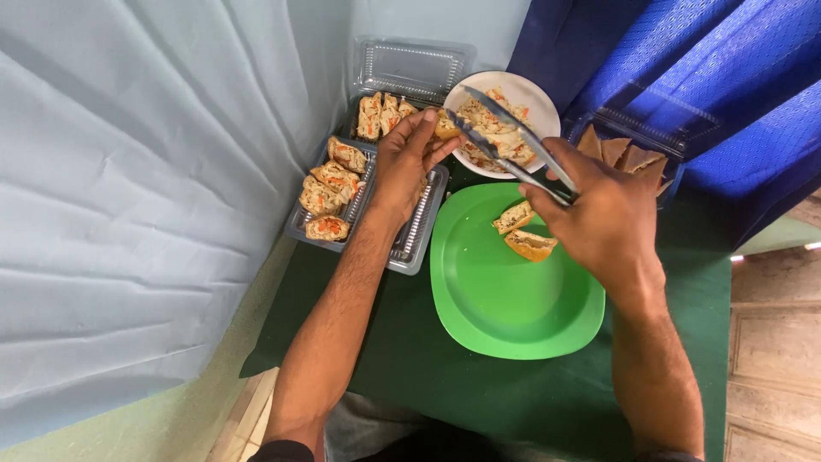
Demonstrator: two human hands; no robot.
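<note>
Our hands over the sandwich trays

Right hand [599, 214] grips metal tongs [505, 141]; left hand [406, 167] pinches a sandwich piece [445, 128], hiding part of the clear tray [410, 248].

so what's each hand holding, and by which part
Right hand grips metal tongs by their handle end. Left hand pinches a sandwich piece at its edge.

Right hand [603, 214] grips metal tongs [505, 141] over white plate [539, 98]; left hand [409, 162] pinches sandwich piece [445, 128]; green plate [505, 291] below.

A green-clothed table [410, 359] bears a green plate [505, 299], white plate [539, 98], clear trays [410, 248].
</note>
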